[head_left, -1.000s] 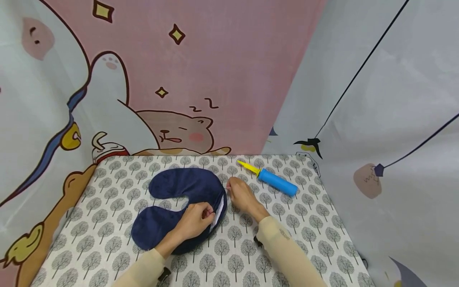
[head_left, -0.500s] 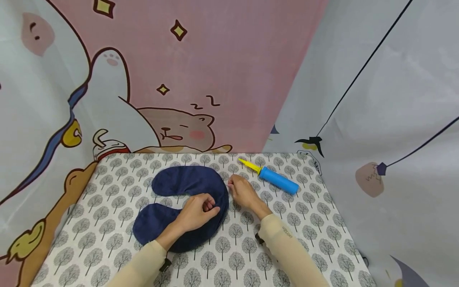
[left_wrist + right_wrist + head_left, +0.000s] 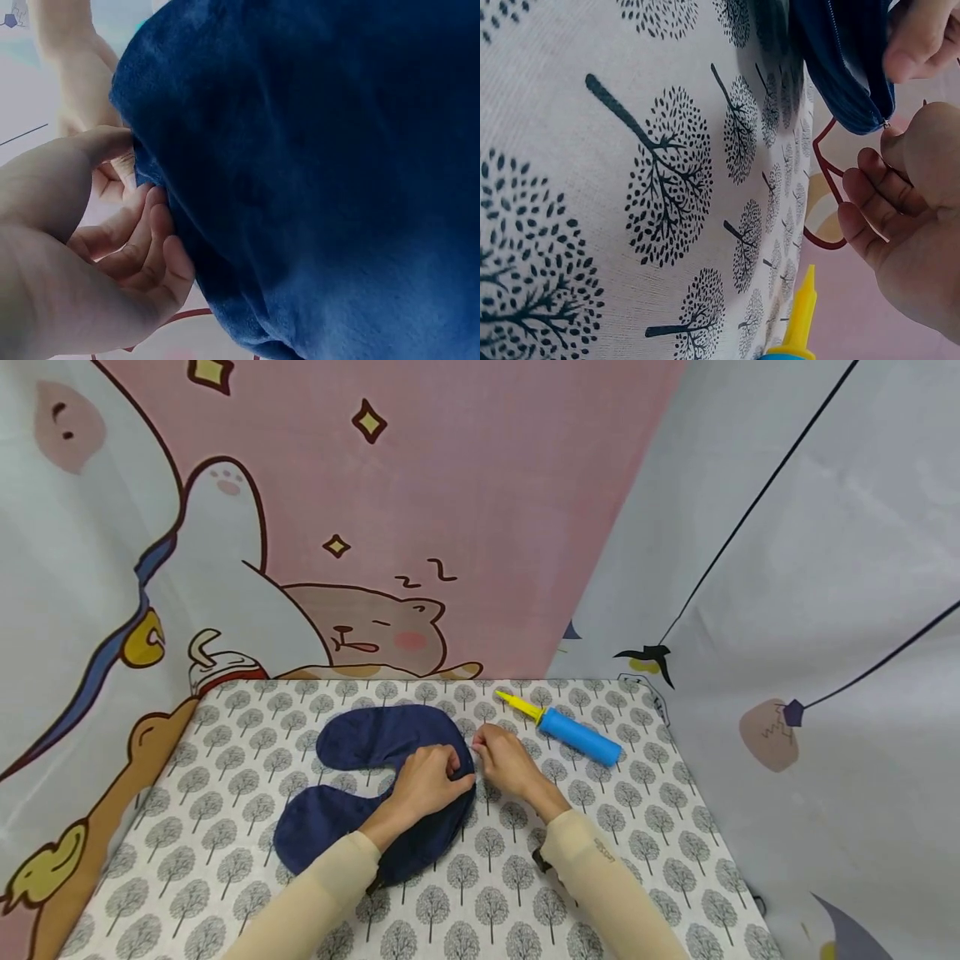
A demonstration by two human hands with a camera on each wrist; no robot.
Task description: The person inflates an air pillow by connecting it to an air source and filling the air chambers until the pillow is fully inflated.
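From my remote station I take the neck pillow (image 3: 390,735) as landmark: it lies flat on the bench (image 3: 540,935), its U opening to the left. The left hand (image 3: 427,781) has its grip clamped on the pillow's curved edge; the right hand (image 3: 506,760), just off that edge, has thumb and forefinger together on what I take for the zip pull (image 3: 886,124). The zip (image 3: 835,26) follows the same edge and stands parted, a pale interior showing. Progress, in my judgement: the pillow is positioned and both hands are engaged; the zip work is partway, and I cannot tell its direction. The hand pump (image 3: 577,737) lies beyond and right of the pillow, apart from both hands. Markings: I find no legible brand on pillow or pump. The right sleeve (image 3: 607,885), right of the pillow, carries small print I cannot read reliably; the backdrop (image 3: 517,527) behind the pillow shows Z-shaped letters above a sleeping bear (image 3: 390,631).
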